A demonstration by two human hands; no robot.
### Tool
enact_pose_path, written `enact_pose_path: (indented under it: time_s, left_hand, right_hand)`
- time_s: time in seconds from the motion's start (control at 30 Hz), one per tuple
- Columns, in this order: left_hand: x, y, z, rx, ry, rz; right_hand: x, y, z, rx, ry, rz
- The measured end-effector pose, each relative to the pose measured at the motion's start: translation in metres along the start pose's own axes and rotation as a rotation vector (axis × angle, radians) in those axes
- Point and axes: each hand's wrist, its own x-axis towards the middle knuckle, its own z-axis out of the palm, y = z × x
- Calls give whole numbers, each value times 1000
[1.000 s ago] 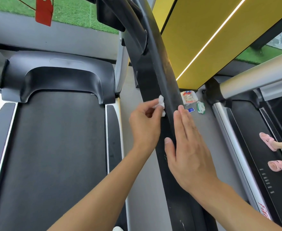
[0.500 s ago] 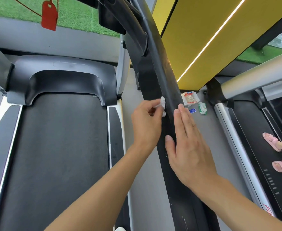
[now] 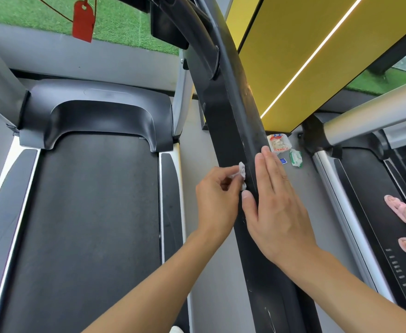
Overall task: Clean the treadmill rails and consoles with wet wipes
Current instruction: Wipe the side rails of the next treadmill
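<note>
**Both hands on the black rail, wipe mid-stroke**

Left hand [image 3: 217, 200], at the centre of the frame, pinches a small crumpled white wipe [image 3: 241, 173] between fingertips and thumb and presses it against the left face of the black rail [image 3: 233, 111]. Right hand [image 3: 277, 207] lies open and flat, fingers straight and together, along the right side of the same rail, thumb tucked against its front; it grips nothing and looks to be steadying the rail.

That rail runs from the upper middle of the frame down to the bottom right of centre. Pale scuffs and streaks show on it both above the hands and well below them, near the bottom edge, so I judge the wiping of this rail to be only part done; which stretch has already been covered cannot be told from its surface.

On the grey floor just right of the rail, near the fingertips of the right hand, lie a white packet [image 3: 278, 142] and a smaller green-and-white packet [image 3: 296, 158], probably the wipe supply.

Left to do, as far as can be seen: the rest of this rail, the silver rail [image 3: 375, 114] at the right, and the consoles, which lie outside the frame. A red tag [image 3: 83, 22] hangs at the upper left.
</note>
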Motion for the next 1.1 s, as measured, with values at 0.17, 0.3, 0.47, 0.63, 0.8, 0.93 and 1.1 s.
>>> enact_pose_path:
  time_s: [0.17, 0.3, 0.47, 0.63, 0.8, 0.93, 1.1]
  left_hand:
    - [-5, -8, 1, 17, 37, -81]
    - [-8, -22, 2, 32, 50, -173]
    - [-12, -33, 1, 100, 37, -193]
    - [-9, -45, 0, 106, 71, -296]
    - [-15, -56, 1, 105, 67, -370]
    - [-13, -42, 7, 90, 138, -210]
    - [16, -19, 11, 149, 133, -156]
  right_hand:
    - [-1, 0, 0, -7, -5, -1]
    - [0, 0, 0, -10, 3, -2]
    - [0, 0, 1, -12, 8, -3]
    - [-1, 0, 1, -15, 5, 0]
    - [-1, -1, 0, -7, -1, 0]
    - [0, 0, 0, 9, -8, -7]
    - [-1, -1, 0, 10, -8, 2]
